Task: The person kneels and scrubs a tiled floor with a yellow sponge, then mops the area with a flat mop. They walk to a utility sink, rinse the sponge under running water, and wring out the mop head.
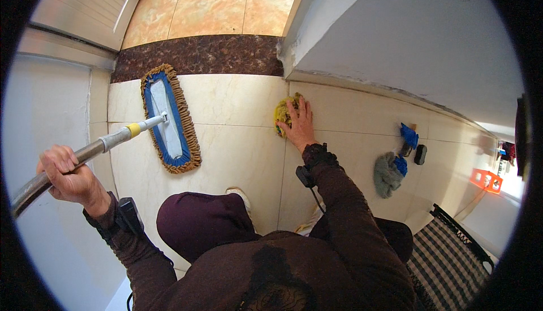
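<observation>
My left hand (76, 179) is closed around the metal handle of a flat mop (91, 151) at the left. The mop's head (166, 120), blue with a brown looped fringe, lies flat on the cream floor tiles (229, 149) near the dark threshold. With fingers spread, my right hand (300, 124) presses on a crumpled yellow cloth (282, 109) on the floor, close to the corner of the wall. The hand hides part of the cloth, and whether the fingers grip it is hard to see.
A dark marbled threshold (199, 56) crosses the doorway ahead. To the right lie a grey cloth (387, 175), a blue crumpled piece (409, 135) and a small dark brush or block (420, 155). A checked folding chair (449, 256) and an orange container (486, 181) stand farther right.
</observation>
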Available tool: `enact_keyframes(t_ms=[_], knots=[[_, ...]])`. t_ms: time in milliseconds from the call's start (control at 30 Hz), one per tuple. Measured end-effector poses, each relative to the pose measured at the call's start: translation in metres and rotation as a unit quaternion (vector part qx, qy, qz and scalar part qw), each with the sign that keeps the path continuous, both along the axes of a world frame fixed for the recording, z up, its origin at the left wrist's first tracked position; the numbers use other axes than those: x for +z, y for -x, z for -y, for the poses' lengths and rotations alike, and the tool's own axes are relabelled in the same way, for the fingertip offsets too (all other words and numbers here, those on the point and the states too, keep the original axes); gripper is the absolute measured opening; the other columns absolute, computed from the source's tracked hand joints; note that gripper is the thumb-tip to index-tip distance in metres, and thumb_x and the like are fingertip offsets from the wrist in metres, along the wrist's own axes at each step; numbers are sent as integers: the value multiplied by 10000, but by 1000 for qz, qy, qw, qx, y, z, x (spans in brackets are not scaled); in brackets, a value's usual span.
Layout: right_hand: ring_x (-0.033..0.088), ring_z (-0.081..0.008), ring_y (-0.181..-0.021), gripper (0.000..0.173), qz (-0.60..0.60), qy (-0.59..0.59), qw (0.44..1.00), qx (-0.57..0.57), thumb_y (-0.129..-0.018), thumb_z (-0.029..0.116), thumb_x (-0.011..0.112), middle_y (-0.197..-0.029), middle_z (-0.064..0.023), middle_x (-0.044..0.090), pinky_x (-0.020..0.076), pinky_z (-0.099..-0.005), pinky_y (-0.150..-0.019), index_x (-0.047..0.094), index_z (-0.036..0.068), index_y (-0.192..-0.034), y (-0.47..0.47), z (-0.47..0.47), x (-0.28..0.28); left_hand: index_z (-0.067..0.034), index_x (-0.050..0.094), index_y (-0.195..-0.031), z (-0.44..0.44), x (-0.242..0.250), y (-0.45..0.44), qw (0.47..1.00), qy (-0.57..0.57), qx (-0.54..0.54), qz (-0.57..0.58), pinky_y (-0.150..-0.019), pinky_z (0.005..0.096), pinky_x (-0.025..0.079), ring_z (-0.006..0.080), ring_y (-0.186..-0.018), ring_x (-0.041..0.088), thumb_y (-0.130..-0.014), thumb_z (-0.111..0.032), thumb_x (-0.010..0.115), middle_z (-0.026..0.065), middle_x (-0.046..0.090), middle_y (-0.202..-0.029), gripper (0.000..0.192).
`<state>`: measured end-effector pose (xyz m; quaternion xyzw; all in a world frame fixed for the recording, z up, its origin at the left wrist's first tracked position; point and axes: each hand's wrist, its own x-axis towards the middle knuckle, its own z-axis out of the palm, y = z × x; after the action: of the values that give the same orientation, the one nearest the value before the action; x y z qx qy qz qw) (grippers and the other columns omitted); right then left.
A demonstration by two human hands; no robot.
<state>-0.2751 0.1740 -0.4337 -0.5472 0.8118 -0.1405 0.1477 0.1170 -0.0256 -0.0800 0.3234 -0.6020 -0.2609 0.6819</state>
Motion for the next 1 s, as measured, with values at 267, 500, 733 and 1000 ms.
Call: enact_keyframes(t_ms=[267,500,733,1000], knots=[[245,-459,-1387,739,-44,28,996,67,-840,488,687,-1549,-195,229,230,-604,-1120,392,235,-1468,8,6,-17,-165,335,-641,5,2,3,1000,-5,-2,31,-516,237,251,82,-556,278,-958,-210,563,-42,297,-599,394],[241,-420,-1397,632,0,43,992,120,-885,368,657,-1532,-142,288,235,-589,-1121,424,172,-1439,8,-2,-2,-163,324,-642,12,0,-5,999,-29,7,13,-550,244,253,85,-574,266,-949,-250,564,-44,256,-626,399],[342,-377,-1327,615,-22,98,986,131,-829,291,711,-1448,-130,398,292,-553,-1084,475,114,-1369,4,-4,-21,-164,340,-651,14,2,-11,999,-41,-6,-22,-551,241,267,83,-578,286,-945,-206,593,-43,277,-626,391],[470,-337,-1168,392,-49,132,981,134,-870,126,578,-1277,-101,544,394,-495,-973,577,98,-1261,-8,-24,-29,-159,337,-625,14,4,-4,999,-27,19,-7,-516,247,257,82,-541,271,-985,-172,525,-42,290,-585,407]])
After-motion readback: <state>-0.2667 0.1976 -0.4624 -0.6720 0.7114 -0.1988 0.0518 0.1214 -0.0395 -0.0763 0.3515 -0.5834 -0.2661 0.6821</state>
